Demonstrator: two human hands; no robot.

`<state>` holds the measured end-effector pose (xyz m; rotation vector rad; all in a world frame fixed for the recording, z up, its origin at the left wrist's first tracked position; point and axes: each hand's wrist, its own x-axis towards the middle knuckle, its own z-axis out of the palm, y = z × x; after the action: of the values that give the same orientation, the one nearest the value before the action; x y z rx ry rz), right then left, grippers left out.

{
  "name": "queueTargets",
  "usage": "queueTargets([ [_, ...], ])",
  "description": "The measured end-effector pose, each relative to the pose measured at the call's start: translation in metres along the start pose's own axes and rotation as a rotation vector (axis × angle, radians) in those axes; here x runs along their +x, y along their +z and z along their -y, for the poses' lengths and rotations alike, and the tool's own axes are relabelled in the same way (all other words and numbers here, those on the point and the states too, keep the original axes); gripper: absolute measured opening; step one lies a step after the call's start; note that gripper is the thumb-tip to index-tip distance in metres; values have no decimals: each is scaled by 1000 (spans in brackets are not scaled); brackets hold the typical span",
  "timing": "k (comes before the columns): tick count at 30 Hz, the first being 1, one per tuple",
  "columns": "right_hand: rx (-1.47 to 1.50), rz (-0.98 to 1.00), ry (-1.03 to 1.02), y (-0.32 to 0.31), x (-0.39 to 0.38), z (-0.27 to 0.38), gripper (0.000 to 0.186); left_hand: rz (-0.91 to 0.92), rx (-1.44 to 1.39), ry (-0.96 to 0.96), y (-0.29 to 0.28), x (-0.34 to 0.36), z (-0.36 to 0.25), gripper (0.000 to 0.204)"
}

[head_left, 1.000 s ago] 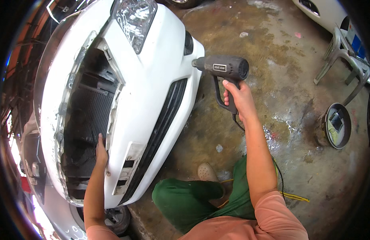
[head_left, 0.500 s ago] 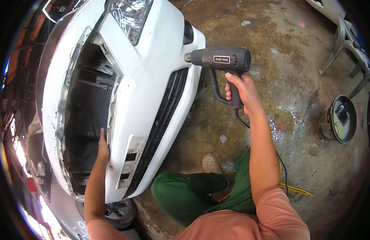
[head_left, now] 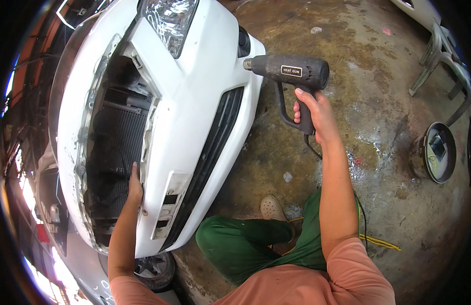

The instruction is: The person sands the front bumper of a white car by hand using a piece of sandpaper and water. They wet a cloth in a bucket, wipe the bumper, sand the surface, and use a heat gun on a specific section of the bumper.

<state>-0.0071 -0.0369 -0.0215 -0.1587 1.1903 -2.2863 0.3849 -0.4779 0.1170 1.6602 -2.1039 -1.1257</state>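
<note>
My right hand (head_left: 317,114) is wrapped round the handle of a black heat gun (head_left: 289,71). The gun's metal nozzle points left at the outer side of a white car bumper (head_left: 182,117), close to its curved corner. Whether the nozzle touches the bumper I cannot tell. My left hand (head_left: 136,184) reaches into the grille opening and rests along the inner edge of the bumper. Its visible fingers are stretched out, and the rest is hidden from this view. Behind the opening sits a dark finned radiator (head_left: 118,137).
A headlight (head_left: 169,23) sits above the bumper and a dark lower grille (head_left: 215,137) runs along it. On the stained concrete floor stand a bucket (head_left: 451,162) with things in it and a grey plastic chair (head_left: 436,58). A yellow cable (head_left: 380,241) lies beside my leg.
The heat gun has shifted slightly right, its rear end now tipped a little lower. The view has moved a touch, and my left hand stays at the bumper's inner edge.
</note>
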Motion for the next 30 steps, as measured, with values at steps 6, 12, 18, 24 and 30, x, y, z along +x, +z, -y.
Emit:
queueTargets([
  [6,-9,3,-13,2,1,-1,28,-37,51,57,3,-1,0,84],
  [12,-2,9,-22,6,-5,1,30,1,20,69,1,-3,-1,88],
  [18,-8,-8,-70,5,-3,2,31,-20,12,-4,1,-2,-3,88],
  [24,-7,-23,-76,5,-1,2,31,-15,-8,29,-2,7,7,87],
  [30,1,-22,-95,4,-1,2,30,-27,19,9,0,1,0,87],
])
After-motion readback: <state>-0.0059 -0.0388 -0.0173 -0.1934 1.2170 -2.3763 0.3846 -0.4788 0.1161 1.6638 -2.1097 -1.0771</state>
